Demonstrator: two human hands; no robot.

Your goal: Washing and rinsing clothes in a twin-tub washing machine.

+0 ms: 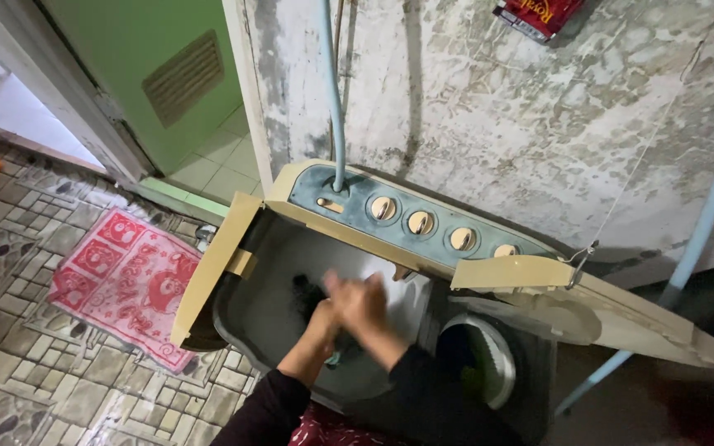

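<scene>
I look down into the open wash tub [266, 310] of a beige twin-tub washing machine [357, 194]. My left hand [330, 307] and my right hand [367, 304] meet over the middle of the tub, both blurred by motion. My forearms come up from the bottom edge in dark sleeves. A dark piece of cloth [303, 289] lies in the tub just left of my hands, and something small and teal [334, 358] shows under my left wrist. Whether either hand grips the cloth is hidden by the blur.
The tub lid [212, 264] stands open at the left and the spin-tub lid [597, 301] at the right, above the round spin tub [481, 355]. Several knobs [420, 221] line the panel. A hose [332, 99] hangs down the stained wall. A red mat [126, 281] lies on the tiled floor.
</scene>
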